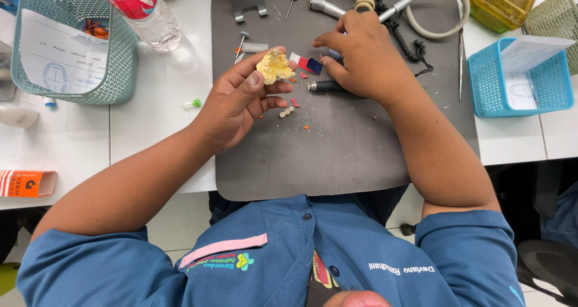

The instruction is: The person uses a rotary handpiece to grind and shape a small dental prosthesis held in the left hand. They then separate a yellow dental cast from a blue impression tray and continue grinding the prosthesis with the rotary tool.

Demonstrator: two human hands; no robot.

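My left hand [241,99] holds a small yellow dental cast [275,67] between thumb and fingers, just above the grey work mat [337,156]. My right hand [361,54] rests on the mat to the right of the cast. Its fingers curl over a dark handpiece [326,86] lying on the mat and reach toward a small red, white and blue piece [308,64]. Whether the right hand grips anything I cannot tell. A tiny row of pale teeth [286,112] lies on the mat below the cast, among orange wax crumbs.
A green mesh basket [111,72] with a paper slip stands far left, a plastic water bottle [147,12] beside it. A blue basket [521,78] sits right, a yellow container [503,3] behind it. Coiled cable, hose and metal tools [460,60] lie along the mat's far edge.
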